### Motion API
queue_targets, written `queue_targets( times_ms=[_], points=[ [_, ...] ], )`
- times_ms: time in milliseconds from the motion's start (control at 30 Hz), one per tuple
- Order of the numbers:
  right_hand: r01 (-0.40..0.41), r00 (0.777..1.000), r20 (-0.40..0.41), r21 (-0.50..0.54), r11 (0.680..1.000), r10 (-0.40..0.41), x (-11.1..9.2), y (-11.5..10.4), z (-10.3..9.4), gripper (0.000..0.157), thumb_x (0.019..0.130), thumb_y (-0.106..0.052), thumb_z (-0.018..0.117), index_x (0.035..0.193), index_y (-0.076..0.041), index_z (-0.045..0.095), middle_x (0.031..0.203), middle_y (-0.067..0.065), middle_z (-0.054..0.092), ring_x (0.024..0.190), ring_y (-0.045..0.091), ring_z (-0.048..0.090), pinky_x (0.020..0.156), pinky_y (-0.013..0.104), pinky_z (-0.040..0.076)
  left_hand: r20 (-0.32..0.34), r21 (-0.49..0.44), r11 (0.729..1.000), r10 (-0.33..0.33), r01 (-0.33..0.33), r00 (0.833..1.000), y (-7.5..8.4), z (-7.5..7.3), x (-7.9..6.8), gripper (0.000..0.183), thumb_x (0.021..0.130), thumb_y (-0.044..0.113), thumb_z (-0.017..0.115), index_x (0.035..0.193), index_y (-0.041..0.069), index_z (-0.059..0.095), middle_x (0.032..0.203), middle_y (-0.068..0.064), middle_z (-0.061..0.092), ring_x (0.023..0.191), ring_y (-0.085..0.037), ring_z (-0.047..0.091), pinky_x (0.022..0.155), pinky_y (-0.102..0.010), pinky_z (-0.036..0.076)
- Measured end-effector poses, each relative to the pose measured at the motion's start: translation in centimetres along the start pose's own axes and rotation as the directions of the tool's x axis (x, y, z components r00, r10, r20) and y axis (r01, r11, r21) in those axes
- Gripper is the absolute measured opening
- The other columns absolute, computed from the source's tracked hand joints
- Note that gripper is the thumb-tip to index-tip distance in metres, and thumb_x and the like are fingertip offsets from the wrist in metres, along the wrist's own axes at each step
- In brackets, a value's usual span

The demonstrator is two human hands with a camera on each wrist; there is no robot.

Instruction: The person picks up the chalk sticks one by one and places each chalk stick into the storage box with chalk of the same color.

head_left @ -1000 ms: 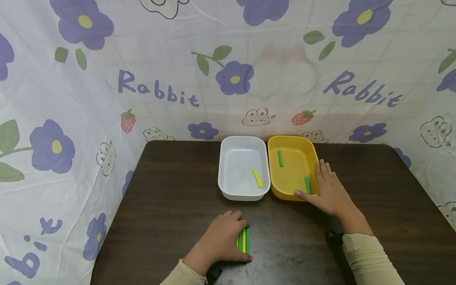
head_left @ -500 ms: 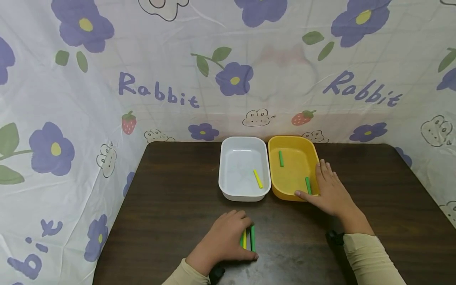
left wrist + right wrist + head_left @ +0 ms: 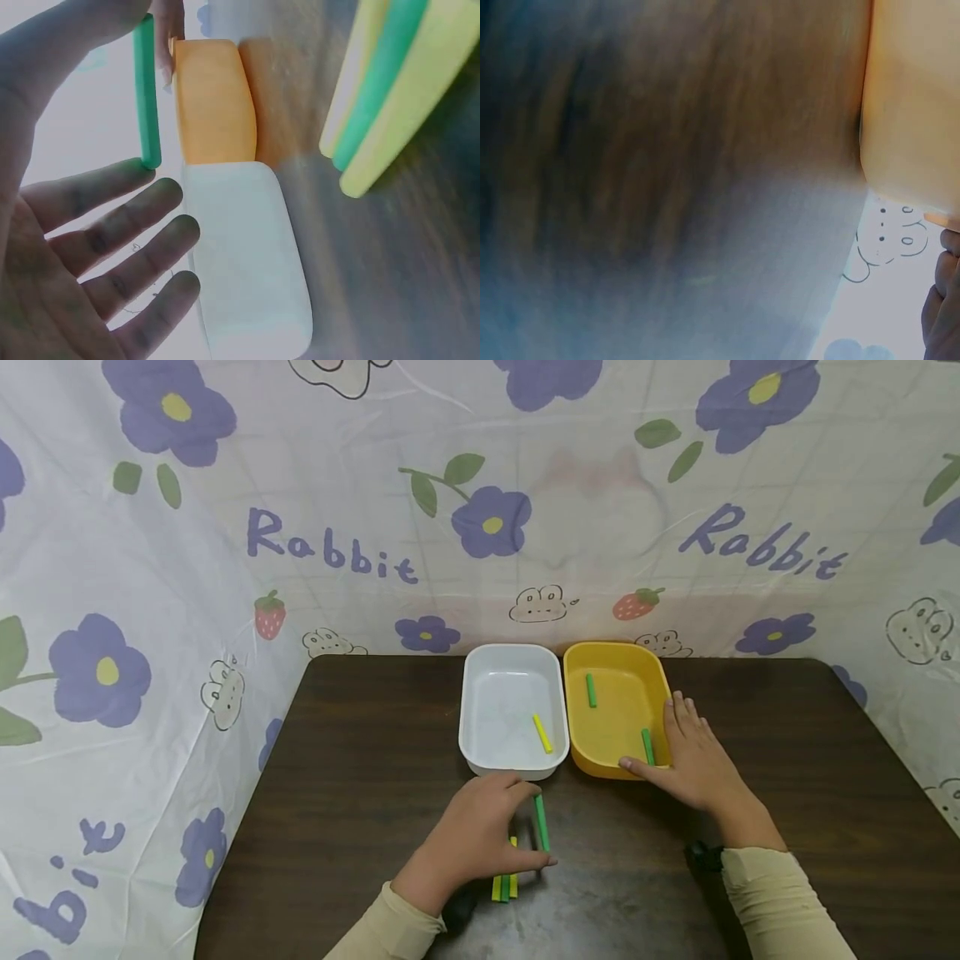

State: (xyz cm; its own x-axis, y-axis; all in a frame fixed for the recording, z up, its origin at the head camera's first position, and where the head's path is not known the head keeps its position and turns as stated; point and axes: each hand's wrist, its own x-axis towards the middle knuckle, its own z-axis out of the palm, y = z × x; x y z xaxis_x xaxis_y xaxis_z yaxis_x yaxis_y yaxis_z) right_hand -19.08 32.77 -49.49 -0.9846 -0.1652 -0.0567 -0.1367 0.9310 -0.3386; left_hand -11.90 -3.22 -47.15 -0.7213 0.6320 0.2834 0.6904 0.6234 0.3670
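Note:
In the head view, my left hand (image 3: 480, 831) pinches a green stick (image 3: 542, 823) by its ends, between thumb and index finger, above the table. The left wrist view shows the green stick (image 3: 147, 90) there too, with the other fingers spread. Below that hand lie two yellow sticks (image 3: 496, 888) with a green stick (image 3: 505, 888) between them. My right hand (image 3: 701, 764) rests on the near right corner of the yellow bin (image 3: 611, 772), fingers straight along the side and thumb over the front rim. Inside that bin are two green sticks (image 3: 648, 747).
A white bin (image 3: 513, 770) stands against the yellow one's left side, holding one yellow stick (image 3: 542, 733). Both bins sit towards the back of a dark wooden table (image 3: 375, 735). Behind hangs a printed curtain (image 3: 337, 460).
My left hand has separated a green stick from the row and lifted it towards the bins. The other sticks are left on the table. My right hand has stayed at the yellow bin.

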Motion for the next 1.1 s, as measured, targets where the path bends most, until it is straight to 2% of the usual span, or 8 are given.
queue_targets(
  times_ms=[433, 733, 1100],
  points=[
    [0.002, 1.000, 0.008, -0.003, 1.000, -0.002, 0.0, -0.2, -0.3, 0.129, 0.093, -0.080, 0.057, 0.167, 0.003, -0.007, 0.176, 0.018, -0.019, 0.164, 0.046, -0.005, 0.129, 0.069, 0.009, -0.040, -0.021, 1.000, 0.018, -0.019, 0.999, 0.0, 0.6, 1.6, 0.076, 0.077, 0.067, 0.087, 0.132, 0.017, 0.071, 0.111, 0.007, 0.068, 0.093, -0.009, 0.059, 0.081, -0.026, 0.054],
    [0.001, 1.000, 0.006, -0.002, 1.000, -0.001, -0.2, -0.3, -0.3, 0.128, 0.093, -0.079, 0.057, 0.167, 0.003, -0.006, 0.176, 0.019, -0.018, 0.164, 0.048, -0.002, 0.129, 0.070, 0.010, -0.045, -0.067, 0.998, -0.012, 0.009, 0.999, -0.4, 0.4, 1.8, 0.080, 0.077, 0.066, 0.088, 0.138, 0.018, 0.069, 0.122, 0.005, 0.069, 0.106, -0.010, 0.063, 0.092, -0.029, 0.057],
    [-0.006, 1.000, 0.006, -0.007, 1.000, 0.006, 0.0, -0.1, 0.0, 0.128, 0.093, -0.080, 0.056, 0.167, 0.003, -0.008, 0.176, 0.019, -0.018, 0.164, 0.048, -0.003, 0.129, 0.069, 0.009, -0.063, -0.081, 0.997, -0.016, 0.011, 0.998, -0.7, 0.3, 2.7, 0.076, 0.080, 0.068, 0.084, 0.133, 0.016, 0.071, 0.114, 0.005, 0.069, 0.102, -0.012, 0.065, 0.090, -0.028, 0.057]
  ],
)
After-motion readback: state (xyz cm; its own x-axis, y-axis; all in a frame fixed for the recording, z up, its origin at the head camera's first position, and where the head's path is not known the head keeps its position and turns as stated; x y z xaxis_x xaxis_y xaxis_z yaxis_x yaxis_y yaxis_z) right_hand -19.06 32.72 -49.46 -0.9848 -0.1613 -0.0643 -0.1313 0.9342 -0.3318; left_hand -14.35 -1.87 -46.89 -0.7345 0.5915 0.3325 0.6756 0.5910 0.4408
